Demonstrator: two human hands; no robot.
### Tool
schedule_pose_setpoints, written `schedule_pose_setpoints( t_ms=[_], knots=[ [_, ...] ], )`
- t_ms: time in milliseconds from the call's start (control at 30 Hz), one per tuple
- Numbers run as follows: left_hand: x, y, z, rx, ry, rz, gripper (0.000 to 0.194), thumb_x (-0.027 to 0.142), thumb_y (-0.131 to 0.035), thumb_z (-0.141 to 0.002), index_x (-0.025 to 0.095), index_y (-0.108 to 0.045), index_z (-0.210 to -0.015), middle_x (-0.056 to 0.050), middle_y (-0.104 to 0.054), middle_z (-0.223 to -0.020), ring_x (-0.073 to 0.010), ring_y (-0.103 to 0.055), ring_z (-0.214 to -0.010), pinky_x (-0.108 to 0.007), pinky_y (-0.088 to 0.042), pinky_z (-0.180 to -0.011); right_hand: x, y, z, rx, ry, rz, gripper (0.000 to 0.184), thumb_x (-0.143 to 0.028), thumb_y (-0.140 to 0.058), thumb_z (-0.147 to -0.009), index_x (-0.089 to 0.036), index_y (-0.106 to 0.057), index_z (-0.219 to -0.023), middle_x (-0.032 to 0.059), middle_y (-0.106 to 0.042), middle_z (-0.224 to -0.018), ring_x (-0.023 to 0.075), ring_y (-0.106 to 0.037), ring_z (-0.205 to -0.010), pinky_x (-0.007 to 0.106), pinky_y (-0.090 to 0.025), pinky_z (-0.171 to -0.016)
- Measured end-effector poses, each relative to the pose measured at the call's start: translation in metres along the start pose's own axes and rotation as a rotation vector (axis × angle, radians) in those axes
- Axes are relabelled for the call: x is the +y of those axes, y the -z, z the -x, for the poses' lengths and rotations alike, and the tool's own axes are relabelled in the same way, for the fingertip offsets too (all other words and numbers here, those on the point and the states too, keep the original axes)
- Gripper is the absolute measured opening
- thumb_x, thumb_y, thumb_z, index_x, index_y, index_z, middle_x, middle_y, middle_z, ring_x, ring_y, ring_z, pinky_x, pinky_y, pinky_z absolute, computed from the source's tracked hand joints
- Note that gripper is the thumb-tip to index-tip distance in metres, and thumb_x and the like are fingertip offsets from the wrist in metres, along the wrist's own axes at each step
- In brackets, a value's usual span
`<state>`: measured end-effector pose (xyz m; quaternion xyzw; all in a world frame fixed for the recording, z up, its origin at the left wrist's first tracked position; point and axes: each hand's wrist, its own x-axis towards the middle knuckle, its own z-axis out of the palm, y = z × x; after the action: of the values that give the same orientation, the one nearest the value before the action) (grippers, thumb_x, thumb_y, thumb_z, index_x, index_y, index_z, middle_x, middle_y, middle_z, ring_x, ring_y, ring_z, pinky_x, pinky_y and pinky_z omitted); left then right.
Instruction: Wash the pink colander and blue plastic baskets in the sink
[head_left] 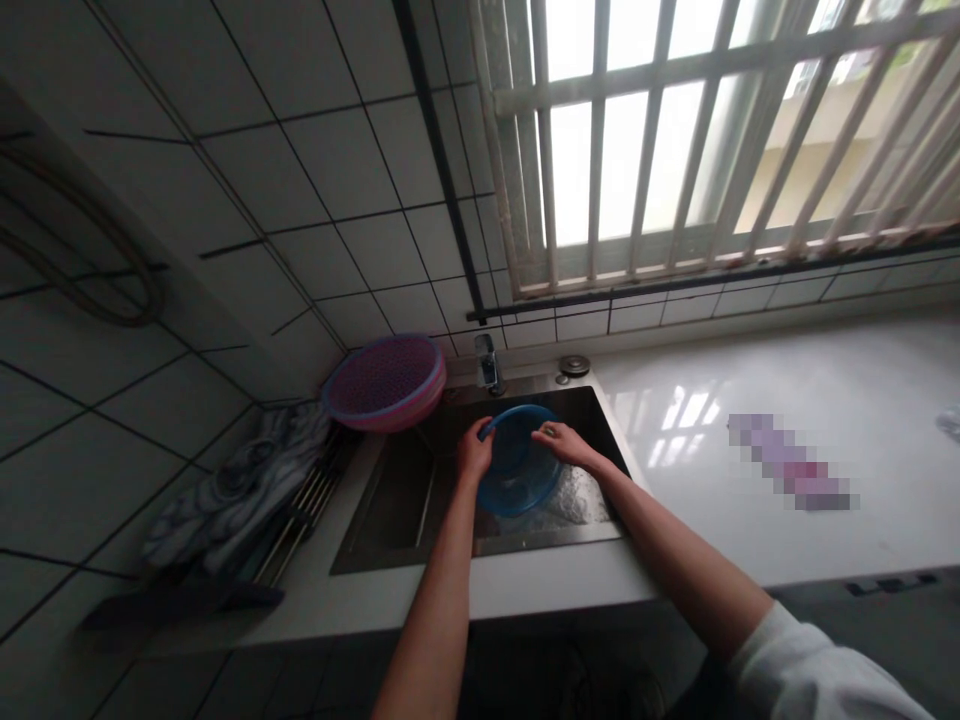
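A translucent blue plastic basin [525, 490] is held inside the stainless steel sink [480, 546], under the faucet. My left hand [475, 452] grips its rim at the left, fingers wrapped over the edge. My right hand [566, 444] is closed at the basin's upper right side, over the rim area. Something small and greenish shows between its fingers, too small to name. Water [589, 492] glistens in the sink to the right of the basin. The basin's contents cannot be made out.
A chrome faucet [487, 362] stands behind the sink, with a drain strainer [575, 366] to its right. At the left are a pink basket [386, 385], a striped cloth [247, 480] and a metal rack [311, 495]. A blurred-out item [791, 463] lies on the white counter [697, 540].
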<state>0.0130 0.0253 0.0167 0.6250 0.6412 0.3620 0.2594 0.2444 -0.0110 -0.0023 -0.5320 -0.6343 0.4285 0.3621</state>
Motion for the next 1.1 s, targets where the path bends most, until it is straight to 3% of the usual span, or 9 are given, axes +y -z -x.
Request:
schedule_pose_setpoints(
  t_ms=[100, 200, 367, 467, 533, 700, 767, 967, 1100],
  knots=[
    [-0.002, -0.002, 0.0, -0.017, -0.03, -0.003, 0.032, 0.019, -0.065, -0.095, 0.024, -0.073, -0.126, -0.006, -0.074, -0.132, -0.0195, -0.068, -0.122, -0.029, -0.05, -0.106, 0.011, 0.002, 0.003, -0.195, -0.109, 0.323, 0.021, -0.04, -0.071, -0.09, -0.018, -0.068, -0.089, 0.0038, -0.07, -0.076, 0.0161, -0.061, -0.064, 0.024, -0.042, -0.061],
    [-0.003, -0.003, 0.0, -0.027, -0.038, -0.012, 0.032, 0.019, -0.065, -0.095, 0.023, -0.072, -0.127, -0.006, -0.073, -0.133, -0.0194, -0.068, -0.123, -0.029, -0.049, -0.107, 0.013, 0.001, 0.005, -0.33, -0.2, 0.468, 0.034, -0.039, -0.059, -0.101, -0.016, -0.07, -0.078, 0.0078, -0.07, -0.071, 0.0177, -0.062, -0.062, 0.026, -0.042, -0.06],
    [-0.001, -0.002, 0.001, -0.058, -0.035, -0.021, 0.031, 0.021, -0.064, -0.096, 0.024, -0.072, -0.126, -0.006, -0.074, -0.132, -0.0194, -0.068, -0.122, -0.03, -0.049, -0.107, 0.002, 0.005, 0.008, -0.139, -0.056, 0.527, 0.052, -0.049, -0.033, -0.111, -0.02, -0.076, -0.103, 0.011, -0.077, -0.097, 0.0224, -0.072, -0.09, 0.027, -0.047, -0.077],
    [0.002, -0.001, 0.003, -0.069, -0.035, -0.029, 0.031, 0.021, -0.065, -0.096, 0.024, -0.072, -0.126, -0.006, -0.074, -0.132, -0.02, -0.068, -0.123, -0.03, -0.05, -0.107, -0.001, 0.013, 0.007, 0.034, -0.095, 0.662, 0.056, -0.052, -0.031, -0.111, -0.019, -0.076, -0.115, 0.0189, -0.074, -0.117, 0.0287, -0.07, -0.108, 0.033, -0.049, -0.088],
    [0.002, 0.0, 0.004, -0.062, -0.034, -0.03, 0.032, 0.021, -0.065, -0.095, 0.024, -0.072, -0.126, -0.006, -0.074, -0.132, -0.0202, -0.068, -0.123, -0.031, -0.05, -0.107, 0.0, 0.019, 0.004, 0.105, -0.138, 0.684, 0.06, -0.053, -0.032, -0.11, -0.014, -0.078, -0.112, 0.0237, -0.073, -0.117, 0.0321, -0.069, -0.112, 0.035, -0.049, -0.089],
    [0.001, -0.002, 0.002, -0.061, -0.045, -0.016, 0.032, 0.02, -0.065, -0.095, 0.024, -0.073, -0.125, -0.006, -0.074, -0.131, -0.0208, -0.069, -0.121, -0.032, -0.051, -0.107, 0.01, 0.027, -0.003, -0.098, -0.127, 0.396, 0.043, -0.046, -0.052, -0.105, -0.016, -0.083, -0.103, 0.0102, -0.079, -0.085, 0.0245, -0.074, -0.088, 0.026, -0.05, -0.077],
    [0.0, -0.003, 0.002, -0.066, -0.051, -0.015, 0.031, 0.019, -0.065, -0.095, 0.025, -0.073, -0.124, -0.006, -0.075, -0.13, -0.0209, -0.069, -0.121, -0.032, -0.051, -0.107, 0.012, 0.028, -0.004, -0.145, -0.11, 0.351, 0.034, -0.042, -0.06, -0.1, -0.018, -0.084, -0.103, 0.0062, -0.079, -0.083, 0.023, -0.073, -0.084, 0.025, -0.051, -0.074],
    [-0.001, -0.005, 0.002, -0.079, -0.068, -0.021, 0.032, 0.02, -0.066, -0.094, 0.023, -0.073, -0.124, -0.007, -0.075, -0.129, -0.0214, -0.07, -0.119, -0.032, -0.051, -0.105, 0.001, 0.028, 0.002, -0.037, -0.022, 0.362, 0.034, -0.04, -0.054, -0.104, -0.022, -0.082, -0.113, 0.0078, -0.08, -0.112, 0.0235, -0.073, -0.1, 0.026, -0.05, -0.084],
    [0.001, -0.004, 0.003, -0.069, -0.077, -0.016, 0.03, 0.02, -0.064, -0.095, 0.024, -0.073, -0.124, -0.006, -0.075, -0.129, -0.0203, -0.069, -0.12, -0.031, -0.05, -0.107, -0.013, 0.025, 0.008, 0.187, -0.004, 0.549, 0.045, -0.047, -0.045, -0.108, -0.021, -0.082, -0.112, 0.0148, -0.074, -0.123, 0.0265, -0.068, -0.113, 0.029, -0.047, -0.092]
  ],
)
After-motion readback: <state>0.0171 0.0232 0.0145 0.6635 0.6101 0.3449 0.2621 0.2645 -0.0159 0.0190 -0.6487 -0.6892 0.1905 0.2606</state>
